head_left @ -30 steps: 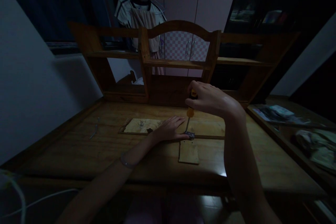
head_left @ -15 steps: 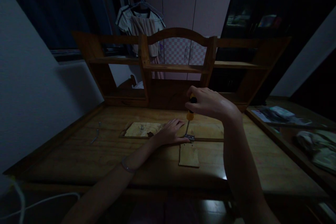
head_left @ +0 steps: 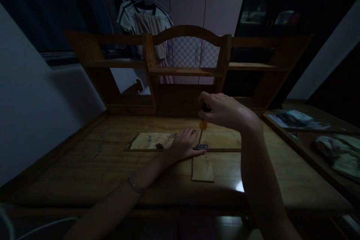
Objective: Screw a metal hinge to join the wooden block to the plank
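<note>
My right hand [head_left: 218, 107] is wrapped round the yellow and black handle of a screwdriver [head_left: 203, 124]. Its shaft slants down to a small metal hinge [head_left: 202, 146] on the edge of a long thin wooden board [head_left: 225, 140]. Lying over that board, my left hand [head_left: 185, 144] has its fingers stretched out and its thumb along the near side of the hinge. A smaller wooden piece [head_left: 203, 170] lies flat just in front of the hinge. Whether the tip sits in a screw is too small to tell.
The wooden desk [head_left: 118, 180] carries a bent metal rod [head_left: 97, 150] at the left. A wooden shelf unit [head_left: 188, 72] stands along the back. To the right, a lower surface holds folded cloth [head_left: 345, 153] and a plastic-wrapped packet [head_left: 296, 117].
The camera view has shifted slightly. My right hand has turned a little on the screwdriver, and my left thumb reaches further right along the hinge.
</note>
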`<control>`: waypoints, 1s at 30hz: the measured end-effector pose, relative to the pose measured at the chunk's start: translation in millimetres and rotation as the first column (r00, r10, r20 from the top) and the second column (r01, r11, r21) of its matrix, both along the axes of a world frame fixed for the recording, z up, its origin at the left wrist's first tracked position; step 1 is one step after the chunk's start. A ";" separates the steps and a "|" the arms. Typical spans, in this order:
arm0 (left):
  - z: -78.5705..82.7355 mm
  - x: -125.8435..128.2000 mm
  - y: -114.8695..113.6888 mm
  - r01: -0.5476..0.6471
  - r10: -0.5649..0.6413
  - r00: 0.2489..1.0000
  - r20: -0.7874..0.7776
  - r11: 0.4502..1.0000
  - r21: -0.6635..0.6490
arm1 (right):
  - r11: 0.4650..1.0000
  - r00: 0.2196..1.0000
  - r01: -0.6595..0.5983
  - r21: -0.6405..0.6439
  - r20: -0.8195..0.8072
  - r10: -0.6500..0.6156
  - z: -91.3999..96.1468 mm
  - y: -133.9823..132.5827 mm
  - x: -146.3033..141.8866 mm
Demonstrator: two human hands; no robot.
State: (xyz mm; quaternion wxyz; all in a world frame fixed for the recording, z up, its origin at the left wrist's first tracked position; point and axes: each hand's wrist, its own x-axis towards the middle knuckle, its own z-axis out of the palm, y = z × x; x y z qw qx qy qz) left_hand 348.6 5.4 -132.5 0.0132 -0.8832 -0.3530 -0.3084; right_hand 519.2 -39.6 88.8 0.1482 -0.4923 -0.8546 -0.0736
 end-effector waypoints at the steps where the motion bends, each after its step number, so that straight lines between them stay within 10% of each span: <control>1: -0.5 0.4 0.1 -0.004 0.004 1.000 0.003 1.000 -0.009 | 1.000 1.000 0.009 0.010 0.004 -0.009 -0.3 0.5 0.5; 20: -5.8 -4.9 5.0 0.079 -0.077 0.996 0.047 0.996 -0.039 | 0.999 1.000 0.001 -0.046 -0.014 -0.001 3.5 -4.3 -0.7; 30: 17.2 -2.2 0.8 0.218 -0.214 0.975 0.067 0.973 -0.070 | 0.999 0.999 -0.026 -0.040 -0.024 0.025 -0.3 1.3 3.0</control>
